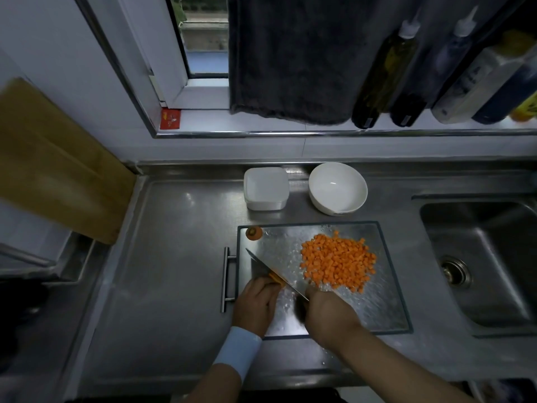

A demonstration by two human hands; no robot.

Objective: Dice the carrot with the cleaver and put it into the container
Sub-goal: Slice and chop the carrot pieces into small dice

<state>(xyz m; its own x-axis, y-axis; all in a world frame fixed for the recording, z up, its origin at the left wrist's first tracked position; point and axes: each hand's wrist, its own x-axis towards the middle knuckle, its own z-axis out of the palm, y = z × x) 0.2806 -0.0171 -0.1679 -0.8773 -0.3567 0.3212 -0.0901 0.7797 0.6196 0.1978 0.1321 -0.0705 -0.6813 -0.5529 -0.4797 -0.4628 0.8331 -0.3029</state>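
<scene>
— How were the hands set?

— The left hand (pixel 255 308) lay knuckles up on the near left of the cutting board (pixel 389 301), fingers curled down over a short carrot piece (pixel 276 279), pinning it. The right hand (pixel 328 315) was wrapped round the dark handle of the cleaver (pixel 261 267), its forearm coming in from the lower right. The blade ran diagonally away to the left, its flat side against the piece and the left fingertips.

— And the cut carrot?

— A heap of small orange cubes, the diced carrot (pixel 338 261), sat on the far right half of the board. A round carrot stub (pixel 253 233) sat at the far left corner. The container (pixel 266 189), a square one of white translucent plastic, stood beyond the board with nothing orange in it, next to a glossy white bowl (pixel 337 187).

— What of the surfaces?

— The board was shiny, pebbled and wet-looking, with a bar handle on its left edge. The desk (pixel 174 257) was brushed steel, with a steel sink (pixel 479 257) sunk in at the right. A pale blue wristband (pixel 236 351) circled the left wrist.

— The room?

— Dim. A dark towel (pixel 290 53) hung over the window sill, bottles (pixel 383 74) stood beside it, and a wooden board (pixel 52 158) leaned at the left wall.
</scene>
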